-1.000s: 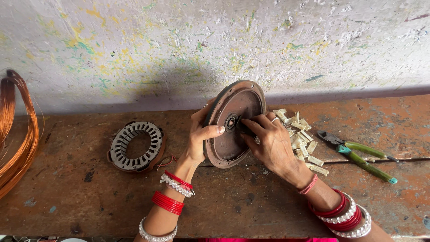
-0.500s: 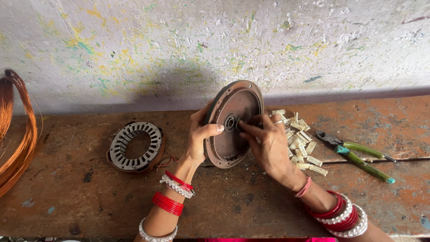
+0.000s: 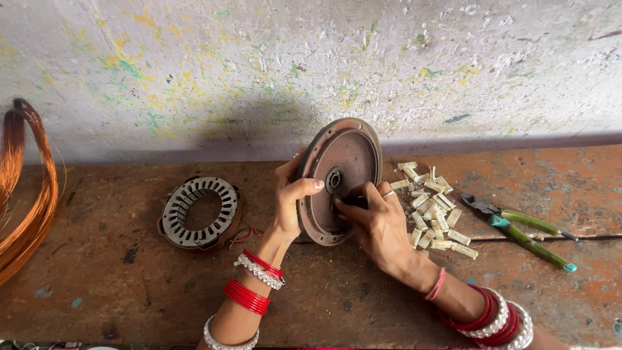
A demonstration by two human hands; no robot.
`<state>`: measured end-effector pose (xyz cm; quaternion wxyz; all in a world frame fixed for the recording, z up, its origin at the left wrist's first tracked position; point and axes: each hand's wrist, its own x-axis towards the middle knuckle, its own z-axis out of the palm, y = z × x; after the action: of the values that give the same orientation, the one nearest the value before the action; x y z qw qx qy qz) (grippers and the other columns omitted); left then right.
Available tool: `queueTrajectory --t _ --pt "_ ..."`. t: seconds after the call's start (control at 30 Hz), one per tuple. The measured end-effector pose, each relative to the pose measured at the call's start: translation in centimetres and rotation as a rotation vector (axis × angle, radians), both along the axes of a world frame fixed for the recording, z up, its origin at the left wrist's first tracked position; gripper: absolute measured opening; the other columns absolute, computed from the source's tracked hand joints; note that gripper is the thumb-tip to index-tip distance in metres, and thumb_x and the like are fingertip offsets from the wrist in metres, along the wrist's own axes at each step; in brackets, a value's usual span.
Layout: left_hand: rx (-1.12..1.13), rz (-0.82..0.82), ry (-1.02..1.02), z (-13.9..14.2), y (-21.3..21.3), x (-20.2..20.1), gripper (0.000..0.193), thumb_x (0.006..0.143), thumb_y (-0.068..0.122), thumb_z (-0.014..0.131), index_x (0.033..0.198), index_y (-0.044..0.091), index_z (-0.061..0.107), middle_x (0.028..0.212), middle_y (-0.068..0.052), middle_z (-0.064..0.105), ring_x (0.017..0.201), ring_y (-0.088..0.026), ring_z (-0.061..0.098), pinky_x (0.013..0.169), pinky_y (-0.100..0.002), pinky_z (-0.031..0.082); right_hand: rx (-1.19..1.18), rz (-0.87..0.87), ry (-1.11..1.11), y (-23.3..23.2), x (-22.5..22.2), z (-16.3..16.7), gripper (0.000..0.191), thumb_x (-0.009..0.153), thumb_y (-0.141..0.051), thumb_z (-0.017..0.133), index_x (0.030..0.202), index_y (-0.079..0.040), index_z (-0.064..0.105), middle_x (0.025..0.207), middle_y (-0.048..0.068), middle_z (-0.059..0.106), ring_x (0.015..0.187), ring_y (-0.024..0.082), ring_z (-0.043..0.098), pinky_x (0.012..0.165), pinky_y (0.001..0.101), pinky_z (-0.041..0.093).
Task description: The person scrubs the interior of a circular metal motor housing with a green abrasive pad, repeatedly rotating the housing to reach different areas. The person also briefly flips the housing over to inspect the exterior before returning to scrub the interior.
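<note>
Rust-brown metal disc [image 3: 350, 162], round and shallow with a small hub at its middle, stands on edge on the worn wooden bench [image 3: 129, 291], tilted back toward the paint-flecked wall [image 3: 311, 58]. The left hand [image 3: 290, 198] grips its left rim, thumb curled over the front face and the other fingers hidden behind. The right hand [image 3: 379, 223] rests against the lower front of the disc, fingers bent and pressed together on a small dark part just below the hub; what that part is cannot be made out. Just right of the disc lies a heap of pale folded paper slips [image 3: 431, 210], and beyond them green-handled pliers [image 3: 518, 228]. To the left sits a slotted stator ring [image 3: 197, 212], with a copper wire coil [image 3: 29, 188] at the far left edge.
</note>
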<state>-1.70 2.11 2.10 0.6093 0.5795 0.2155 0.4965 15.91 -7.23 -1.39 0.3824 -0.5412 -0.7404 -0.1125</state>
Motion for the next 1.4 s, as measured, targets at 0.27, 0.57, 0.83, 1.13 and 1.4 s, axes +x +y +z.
queueTrajectory --t 0.27,0.57,0.83,1.13,1.4 --pt "-0.004 0.028 0.033 -0.5 0.1 0.0 0.069 0.069 0.028 0.065 0.126 -0.009 0.070 0.089 -0.009 0.062 0.081 -0.019 0.055 0.072 -0.031 0.045 0.025 -0.074 -0.028 0.6 0.4 -0.1 0.031 0.082 -0.002 0.080 0.110 -0.015 0.080 0.104 0.007 0.069 0.083 0.022 0.048 0.068 0.0355 0.042" --pt "-0.073 -0.011 -0.052 0.0 -0.1 -0.1 0.069 0.068 0.024 0.063 0.129 -0.007 0.065 0.107 -0.013 0.071 0.095 -0.022 0.064 0.086 -0.031 0.052 -0.026 -0.011 0.000 0.2 0.5 1.0 0.052 0.064 0.016 0.064 0.106 -0.011 0.080 0.110 0.008 0.072 0.091 0.023 0.056 0.075 0.0371 0.048" --pt "-0.079 -0.042 -0.066 0.6 -0.3 -0.3 0.073 0.068 0.023 0.063 0.134 -0.007 0.063 0.115 -0.016 0.072 0.102 -0.023 0.066 0.093 -0.032 0.052 -0.145 0.068 0.034 -0.3 -0.2 1.3 0.042 0.075 -0.002 0.079 0.115 -0.012 0.078 0.104 0.007 0.072 0.086 0.025 0.058 0.076 0.0408 0.050" --pt "-0.090 -0.064 -0.062 0.6 -0.6 -0.3 0.076 0.071 0.026 0.065 0.138 -0.010 0.059 0.114 -0.018 0.071 0.101 -0.023 0.066 0.090 -0.033 0.054 -0.069 0.007 0.066 0.2 0.8 0.9 0.032 0.080 -0.011 0.078 0.112 -0.014 0.078 0.107 0.005 0.072 0.089 0.022 0.058 0.076 0.0390 0.049" --pt "-0.078 -0.037 -0.057 -0.3 0.1 -0.1 0.078 0.070 0.027 0.066 0.138 -0.009 0.060 0.111 -0.019 0.072 0.096 -0.024 0.069 0.085 -0.035 0.057 -0.103 -0.214 -0.094 1.6 3.3 0.0 0.026 0.091 -0.024 0.074 0.116 -0.017 0.079 0.102 0.005 0.071 0.071 0.017 0.051 0.064 0.0340 0.041"
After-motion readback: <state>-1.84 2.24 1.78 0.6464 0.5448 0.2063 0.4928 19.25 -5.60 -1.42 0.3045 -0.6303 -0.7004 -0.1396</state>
